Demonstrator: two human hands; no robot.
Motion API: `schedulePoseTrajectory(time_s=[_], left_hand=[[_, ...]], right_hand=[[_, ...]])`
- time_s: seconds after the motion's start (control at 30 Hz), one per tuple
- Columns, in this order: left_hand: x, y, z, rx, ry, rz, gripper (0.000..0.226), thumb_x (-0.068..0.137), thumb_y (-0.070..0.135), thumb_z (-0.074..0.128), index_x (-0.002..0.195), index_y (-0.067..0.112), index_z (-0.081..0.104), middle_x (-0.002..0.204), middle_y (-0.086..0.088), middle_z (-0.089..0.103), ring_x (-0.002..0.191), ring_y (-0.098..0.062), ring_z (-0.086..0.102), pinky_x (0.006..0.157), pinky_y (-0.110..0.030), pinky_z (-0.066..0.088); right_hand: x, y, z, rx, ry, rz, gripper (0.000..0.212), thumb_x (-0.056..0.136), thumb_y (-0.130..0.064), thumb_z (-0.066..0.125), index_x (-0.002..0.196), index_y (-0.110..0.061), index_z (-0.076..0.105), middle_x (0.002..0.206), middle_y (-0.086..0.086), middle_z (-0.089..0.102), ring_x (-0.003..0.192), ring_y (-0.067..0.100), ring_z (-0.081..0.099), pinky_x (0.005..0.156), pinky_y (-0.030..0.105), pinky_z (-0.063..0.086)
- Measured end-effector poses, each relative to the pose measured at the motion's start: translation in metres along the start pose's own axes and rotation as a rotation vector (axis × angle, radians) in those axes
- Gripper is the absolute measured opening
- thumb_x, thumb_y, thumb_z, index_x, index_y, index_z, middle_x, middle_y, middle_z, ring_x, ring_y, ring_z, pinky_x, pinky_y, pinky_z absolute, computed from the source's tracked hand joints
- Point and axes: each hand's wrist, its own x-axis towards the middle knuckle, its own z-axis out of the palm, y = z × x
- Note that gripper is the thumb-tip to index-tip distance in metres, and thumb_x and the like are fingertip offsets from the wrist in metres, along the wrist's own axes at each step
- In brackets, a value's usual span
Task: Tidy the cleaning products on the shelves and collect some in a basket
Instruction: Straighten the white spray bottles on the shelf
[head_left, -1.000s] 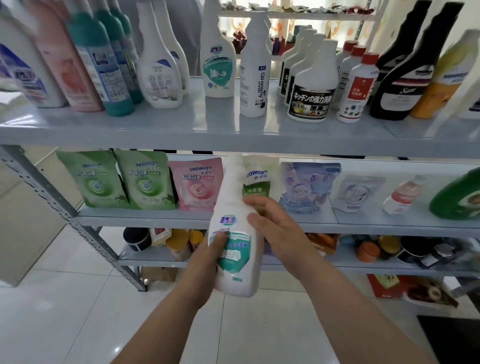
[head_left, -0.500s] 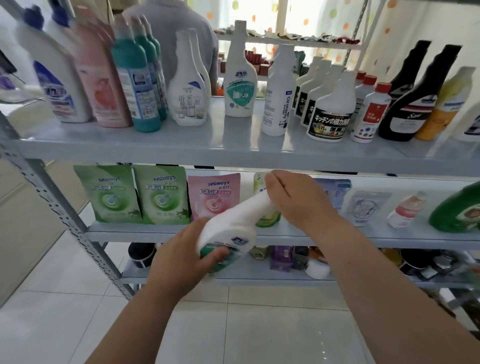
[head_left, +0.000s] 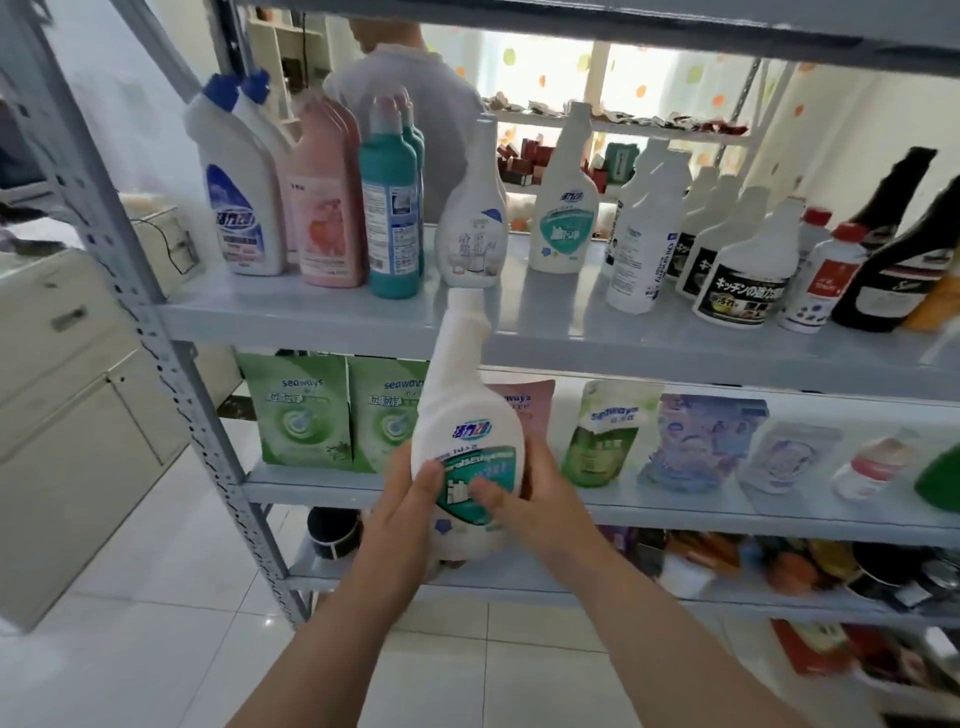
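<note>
**A:** Where is the bottle relative to the fingers?

**B:** The white spray bottle is clasped between both hands. The left hand is on its left flank and the right hand on its right, both low on the body. Each thumb presses flat across the teal label on the near face. The other fingers curl round the back, out of sight, so I can't tell how they are spread.

**A:** And its long axis?

**B:** Close to upright. The base sits just below the thumbs and the neck rises well above them — in this view its tip lines up with the front lip of the upper shelf.

**A:** So which way does it go from there?

**B:** No basket is in view, so I'd judge it's going on the shelf. A matching bottle stands up and to the right of the fingers, with bare shelf just left of it. That makes the right hand the nearer one. The base would need to clear the lip before going forward — a pale-labelled bottle stands straight above the fingertips and could be knocked.
</note>
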Motion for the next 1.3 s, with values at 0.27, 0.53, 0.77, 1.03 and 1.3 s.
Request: schedulePoseTrajectory(time_s=[0.27,0.53,0.77,1.03,1.3], left_hand=[[0.055,0.050,0.026,0.142,-0.154,0.116,0.041,0.091,0.056,0.037,0.122,0.044,0.061,0.126,-0.004,0.064,0.100,-0.003,0.067,0.080,-0.025,0.060],[0.171,0.086,0.091,0.357,-0.149,0.294,0.063,0.098,0.048,0.046,0.157,0.039,0.028,0.142,0.015,0.047,0.119,0.004,0.052,0.097,-0.023,0.043],[0.280,0.099,0.163,0.494,-0.036,0.325,0.066,0.090,0.025,0.073,0.146,0.030,0.038,0.121,0.017,0.056,0.106,0.003,0.058,0.092,-0.024,0.047],[0.356,0.103,0.202,0.491,0.087,0.167,0.120,0.087,0.032,0.082,0.162,0.013,-0.011,0.162,-0.003,0.035,0.150,-0.024,0.032,0.119,-0.037,0.027],[0.361,0.091,0.203,0.649,0.181,0.186,0.075,0.089,0.033,0.080,0.142,0.009,0.033,0.141,-0.014,0.042,0.124,-0.029,0.052,0.087,-0.029,0.039]], right_hand=[[0.023,-0.033,-0.030,0.116,0.254,-0.120,0.065,0.069,-0.043,0.094,0.119,-0.048,0.054,0.116,-0.011,0.074,0.107,0.013,0.074,0.079,0.032,0.063],[0.074,-0.059,-0.127,0.026,0.565,-0.250,0.060,0.083,-0.012,0.085,0.116,-0.044,0.047,0.101,-0.027,0.073,0.090,-0.001,0.073,0.065,0.016,0.058],[0.111,-0.057,-0.180,0.028,0.604,-0.318,0.065,0.081,-0.014,0.087,0.118,-0.048,0.046,0.112,-0.016,0.072,0.100,0.004,0.073,0.073,0.023,0.061],[0.139,-0.045,-0.204,0.046,0.494,-0.334,0.065,0.080,-0.014,0.088,0.121,-0.043,0.046,0.112,-0.016,0.073,0.102,0.010,0.074,0.077,0.026,0.061],[0.149,-0.041,-0.211,0.029,0.446,-0.368,0.062,0.074,-0.028,0.085,0.105,-0.068,0.049,0.112,-0.020,0.073,0.102,0.008,0.074,0.076,0.025,0.062]])
